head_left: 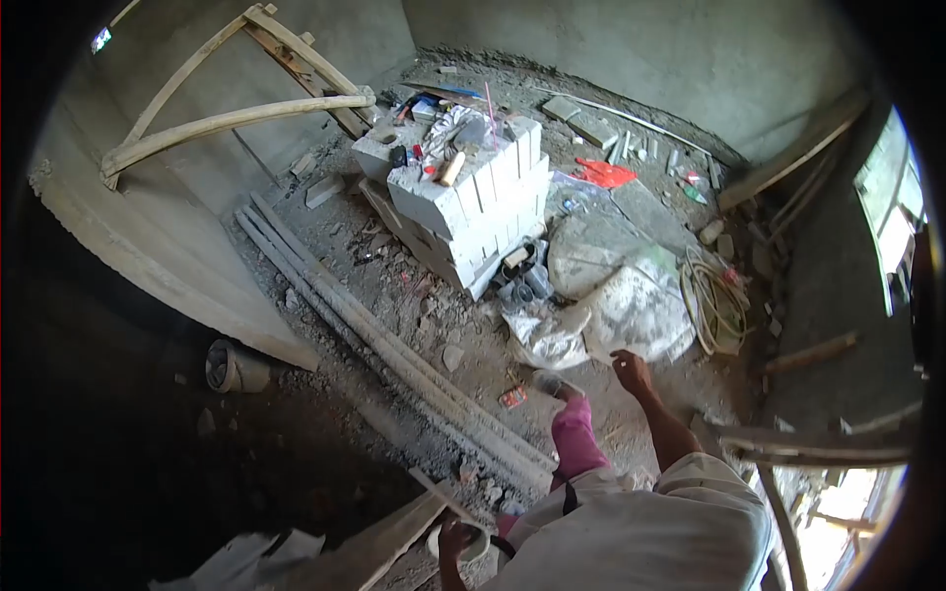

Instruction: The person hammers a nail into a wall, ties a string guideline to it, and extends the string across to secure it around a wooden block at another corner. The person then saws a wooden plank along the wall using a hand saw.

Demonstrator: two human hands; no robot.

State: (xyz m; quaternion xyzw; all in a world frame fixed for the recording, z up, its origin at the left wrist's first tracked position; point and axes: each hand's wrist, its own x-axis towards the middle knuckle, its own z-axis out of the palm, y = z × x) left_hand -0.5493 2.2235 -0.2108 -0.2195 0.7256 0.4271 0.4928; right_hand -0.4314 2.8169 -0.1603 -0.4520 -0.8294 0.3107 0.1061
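My left hand [452, 539], dark and low in the view, overlaps the rim of a pale round bucket [478, 545]. Its fingers are too shadowed to show whether they grip the bucket. My right hand [632, 373] is out in front of my body, fingers partly extended, with nothing visible in it. In the view it lies just below a dusty whitish sack [641, 310] on the ground. My pink trouser leg [577, 433] and one shoe [555, 385] show between the hands. Close to that shoe lies a small red packet [513, 397].
White blocks [498, 212] form a stack with tools and cloth on top. Long poles [370, 340] lie across the rubble-strewn floor. A coiled hose [716, 307] is at right, a tipped bucket [236, 366] at left. A curved wooden frame [236, 120] leans near the wall.
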